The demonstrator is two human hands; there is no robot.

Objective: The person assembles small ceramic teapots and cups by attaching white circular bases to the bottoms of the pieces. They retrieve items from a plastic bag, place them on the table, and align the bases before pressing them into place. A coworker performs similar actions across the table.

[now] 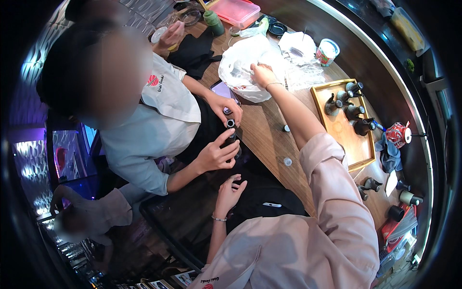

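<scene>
One pale-shirted person [288, 255], two hands [230, 196] [264, 76], one at one white bag [237, 55]

At the white bag [236, 74], the right hand [265, 76] has its fingertips partly lost against pale plastic; whether they pinch anything cannot be told. Left of the bag, a phone [220, 89] is partly covered; below the bag, a co-worker's hands [214, 156] hide much of a dark vessel [231, 124]. Above the bag, the top edge cuts a pink box [234, 13].
</scene>
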